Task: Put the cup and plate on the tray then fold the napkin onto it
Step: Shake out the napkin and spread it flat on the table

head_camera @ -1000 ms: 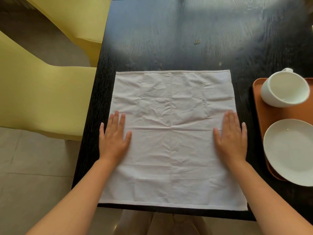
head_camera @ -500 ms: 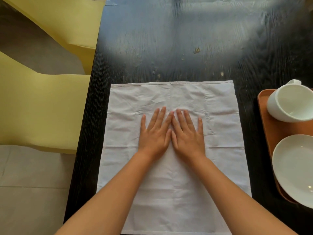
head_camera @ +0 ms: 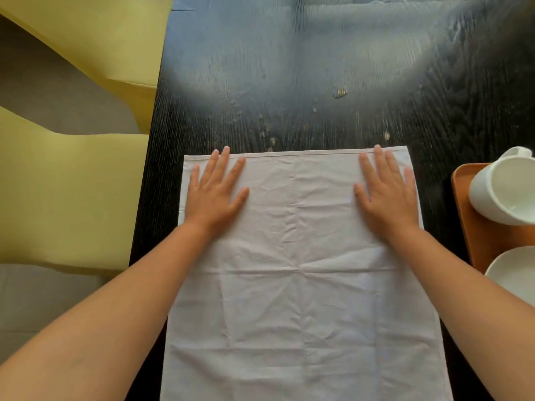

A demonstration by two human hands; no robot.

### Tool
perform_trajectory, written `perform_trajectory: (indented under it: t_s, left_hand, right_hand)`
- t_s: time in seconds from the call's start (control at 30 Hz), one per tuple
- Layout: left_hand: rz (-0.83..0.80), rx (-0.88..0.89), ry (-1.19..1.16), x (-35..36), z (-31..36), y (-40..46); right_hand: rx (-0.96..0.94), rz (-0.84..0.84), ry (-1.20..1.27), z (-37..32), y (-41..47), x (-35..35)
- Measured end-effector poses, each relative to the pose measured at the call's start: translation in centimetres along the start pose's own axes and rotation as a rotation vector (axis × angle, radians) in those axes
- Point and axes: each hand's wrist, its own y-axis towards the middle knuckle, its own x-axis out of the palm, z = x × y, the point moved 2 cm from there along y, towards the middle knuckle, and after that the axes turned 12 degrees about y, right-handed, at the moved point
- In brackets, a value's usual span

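The person's left hand (head_camera: 215, 193) lies flat on the napkin (head_camera: 301, 270), palm down, fingers straight and slightly spread, with the thumb angled inward toward the cloth's middle. It presses near the napkin's far left corner, and its longest fingertips reach just past the far hem onto the table (head_camera: 289, 96). The right hand (head_camera: 386, 195) mirrors it near the napkin's far right corner, also flat with straight fingers, its tips at or just over the same hem. Neither hand curls around or pinches the cloth.

The napkin is white, unfolded and spread flat, with crease lines crossing near its middle and fine wrinkles throughout. Its near edge runs out of the bottom of the view, so whether it hangs over the table edge cannot be told.

Beyond the napkin's far hem, the dark wood-grain table carries a broad pale glare and a few small light specks. Right of the napkin, apart from it, sits an orange tray (head_camera: 474, 227), cut off by the frame. On the tray stands a white cup (head_camera: 506, 192), level with the napkin's far part, apparently tipped toward the camera, though the wide lens may exaggerate this. A white plate (head_camera: 515, 273) sits nearer on the tray, partly out of view. Left of the napkin, past the table edge, are yellow chairs (head_camera: 66, 198).
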Motion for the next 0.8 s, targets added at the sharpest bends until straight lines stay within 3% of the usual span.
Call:
perform_trajectory:
  t_s: [0.2,0.33,0.6,0.8]
  left_hand:
    - [-0.002,-0.116,0.038,0.3,-3.9,-1.1]
    - [-0.063,-0.197,0.038,0.2,-2.0,-3.2]
    - [-0.114,0.062,-0.050,-0.1,7.0,-14.5]
    - [-0.140,0.343,-0.013,-0.4,8.6,-25.5]
  right_hand:
    - [0.079,0.005,-0.026,2.9,-0.5,-1.1]
    - [0.118,0.017,-0.021,0.8,-3.3,-0.4]
    - [-0.102,-0.201,0.047,-3.7,-15.0,2.0]
    - [-0.380,-0.322,-0.015,-2.4,-26.4,1.3]
